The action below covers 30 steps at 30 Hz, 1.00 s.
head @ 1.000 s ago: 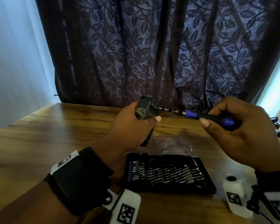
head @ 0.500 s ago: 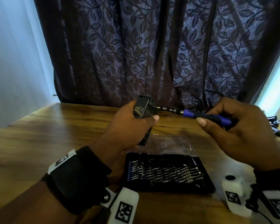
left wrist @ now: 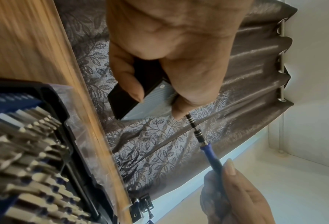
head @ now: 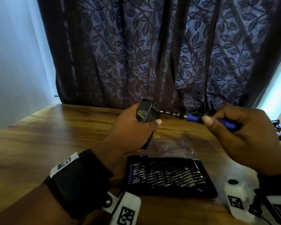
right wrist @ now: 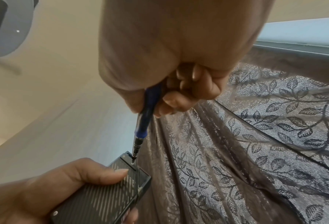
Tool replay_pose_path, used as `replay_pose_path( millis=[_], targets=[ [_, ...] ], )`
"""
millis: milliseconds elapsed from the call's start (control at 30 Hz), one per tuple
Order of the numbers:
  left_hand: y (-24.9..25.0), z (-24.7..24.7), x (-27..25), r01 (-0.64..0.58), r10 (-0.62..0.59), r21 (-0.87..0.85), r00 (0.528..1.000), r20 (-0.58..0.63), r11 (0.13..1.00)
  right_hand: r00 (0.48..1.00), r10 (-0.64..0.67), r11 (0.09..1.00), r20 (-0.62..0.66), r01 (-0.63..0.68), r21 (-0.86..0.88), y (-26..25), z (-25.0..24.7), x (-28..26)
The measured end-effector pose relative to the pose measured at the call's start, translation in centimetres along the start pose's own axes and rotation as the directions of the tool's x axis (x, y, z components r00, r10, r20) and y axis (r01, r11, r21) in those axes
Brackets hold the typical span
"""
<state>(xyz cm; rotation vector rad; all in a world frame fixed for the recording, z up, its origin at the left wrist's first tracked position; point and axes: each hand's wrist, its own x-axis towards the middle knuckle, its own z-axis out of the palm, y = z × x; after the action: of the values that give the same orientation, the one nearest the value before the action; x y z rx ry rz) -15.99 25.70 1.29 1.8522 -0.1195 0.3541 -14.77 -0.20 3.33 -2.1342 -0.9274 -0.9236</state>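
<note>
Curling my left fingers [head: 150,126] round the black ribbed box [head: 146,113], I hold it above the desk [head: 55,135]. My right fingers [head: 208,122] pinch the blue screwdriver [head: 193,118], tip on a screw [right wrist: 132,163] in the box's end, over the open bit case [head: 207,181].

A dark curtain [head: 152,54] with a leaf pattern hung in heavy folds right across the back, down to the wooden table [head: 39,135]. A pale, bare wall [head: 15,62] stood to the left, and cool daylight [head: 280,75] showed in a strip past the curtain's right edge.
</note>
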Motion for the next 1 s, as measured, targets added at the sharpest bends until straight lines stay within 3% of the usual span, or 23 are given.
replay_pose_path(
  millis=[200,900,1000],
  targets=[
    [0.03,0.1,-0.07,0.01,-0.01,-0.03,1.0,0.007,0.999,1.0,0.009,0.997,0.01,-0.01,0.071,-0.18,-0.13,0.02],
    [-0.22,0.43,-0.14,0.026,-0.026,0.004,1.0,-0.017,1.0,1.0,0.0,0.998,0.016,0.001,-0.056,0.34,0.1,0.18],
    [-0.18,0.54,-0.15,0.033,-0.033,-0.003,0.999,-0.01,0.999,1.0,0.026,1.0,0.01,-0.026,0.016,0.21,-0.09,0.02]
  ],
)
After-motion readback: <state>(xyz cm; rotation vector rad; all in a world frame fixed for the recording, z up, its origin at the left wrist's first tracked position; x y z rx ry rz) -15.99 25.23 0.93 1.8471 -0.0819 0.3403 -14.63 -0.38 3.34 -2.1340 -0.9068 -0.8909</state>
